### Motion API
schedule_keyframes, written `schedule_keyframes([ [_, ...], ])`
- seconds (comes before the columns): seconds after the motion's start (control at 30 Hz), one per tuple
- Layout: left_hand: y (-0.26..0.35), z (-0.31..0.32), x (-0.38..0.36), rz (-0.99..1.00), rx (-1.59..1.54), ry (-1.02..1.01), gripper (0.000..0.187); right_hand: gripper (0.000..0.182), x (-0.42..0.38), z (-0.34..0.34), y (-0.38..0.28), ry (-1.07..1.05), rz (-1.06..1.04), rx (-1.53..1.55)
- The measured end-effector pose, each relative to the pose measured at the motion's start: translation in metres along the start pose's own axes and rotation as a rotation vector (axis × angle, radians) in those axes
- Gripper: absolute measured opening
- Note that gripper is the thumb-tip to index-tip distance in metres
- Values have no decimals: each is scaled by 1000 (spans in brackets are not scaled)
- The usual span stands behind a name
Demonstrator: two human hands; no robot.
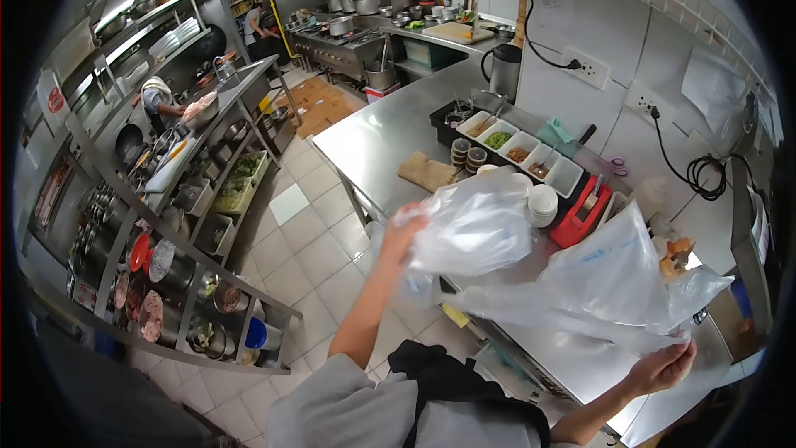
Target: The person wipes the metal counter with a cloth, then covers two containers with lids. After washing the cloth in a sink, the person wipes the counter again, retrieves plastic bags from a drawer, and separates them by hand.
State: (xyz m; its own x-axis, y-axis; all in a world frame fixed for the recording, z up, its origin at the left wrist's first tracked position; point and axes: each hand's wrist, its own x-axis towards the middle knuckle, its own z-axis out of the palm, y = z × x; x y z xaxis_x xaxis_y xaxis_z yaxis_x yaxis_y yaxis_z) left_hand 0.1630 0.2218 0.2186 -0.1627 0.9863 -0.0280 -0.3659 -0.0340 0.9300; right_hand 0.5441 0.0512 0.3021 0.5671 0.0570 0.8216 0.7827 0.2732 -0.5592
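Note:
A translucent white plastic bag point(597, 282) stretches over the steel counter in front of me. My right hand point(665, 367) is closed on its lower right edge, thumb against fingers. My left hand point(405, 235) grips gathered white plastic point(477, 228) at the counter's near left edge, its fingers partly hidden. A low band of plastic runs between the two bunches. Just behind the bag stand a red tape dispenser point(580, 211) and a stack of small white dishes point(542, 204). A folded brown cloth point(427, 170) lies beyond my left hand.
Along the wall sit white containers of chopped food point(497, 139), a steel jug point(505, 70) and purple-handled scissors point(618, 166). Cables point(705, 178) hang at the right. Shelving with pots and food point(166, 270) lines the left, where a person point(157, 101) works; another stands farther back.

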Motion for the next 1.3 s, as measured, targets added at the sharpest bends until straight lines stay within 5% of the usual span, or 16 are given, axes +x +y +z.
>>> schedule_keyframes([
  [0.03, -6, -22, 8, -4, 91, -1, 28, 22, 1, 1, 2, 12, -5, -2],
  [0.1, 3, -47, 14, -8, 189, -11, 25, 18, -1, 4, 5, -406, -181, 73],
  [0.17, 32, -44, 2, -33, 443, -479, 19, 12, -21, 21, -27, -791, 136, 319],
  [0.2, 46, -23, -7, 118, 519, -607, 19, 16, -32, 41, -28, -910, -67, 411],
  [0.27, 69, 32, -38, 287, 526, -784, 20, 21, -48, 70, -62, -1038, -59, 505],
  [0.4, 25, 78, -55, 297, 444, -935, 18, 23, -97, 104, -65, -887, -48, 439],
  [0.47, 8, 80, -56, -43, 455, -812, 14, 22, -98, 107, -63, -820, -55, 393],
  [0.57, -8, 71, -59, 10, 374, -866, 15, 12, -92, 106, -49, -828, 26, 357],
  [0.63, -9, 66, -63, -68, 317, -961, 16, 6, -86, 105, -37, -874, 671, 612],
  [0.73, 2, 76, -74, -116, 245, -1063, 18, 16, -78, 94, -44, -1101, 816, 773],
  [0.87, 9, 82, -62, -11, 603, -1373, 20, 23, -58, 77, -35, -1443, 518, 340],
  [0.93, 16, 79, -68, -6, 215, -1041, 17, 24, -40, 64, -8, -1959, 294, 373],
  [1.1, 29, 106, -35, -39, 323, -1158, 14, 27, -24, 8, 36, -1831, 200, 468],
  [1.13, 33, 115, -35, -14, 428, -1206, 13, 28, -9, 3, 27, -1632, -66, 448],
  [1.2, 38, 145, -22, 46, 423, -1243, 11, 37, -2, -20, 46, -1500, 338, 732],
  [1.3, 45, 211, -15, 171, 312, -1154, 15, 60, 2, -18, 70, -1003, 557, 1278],
])
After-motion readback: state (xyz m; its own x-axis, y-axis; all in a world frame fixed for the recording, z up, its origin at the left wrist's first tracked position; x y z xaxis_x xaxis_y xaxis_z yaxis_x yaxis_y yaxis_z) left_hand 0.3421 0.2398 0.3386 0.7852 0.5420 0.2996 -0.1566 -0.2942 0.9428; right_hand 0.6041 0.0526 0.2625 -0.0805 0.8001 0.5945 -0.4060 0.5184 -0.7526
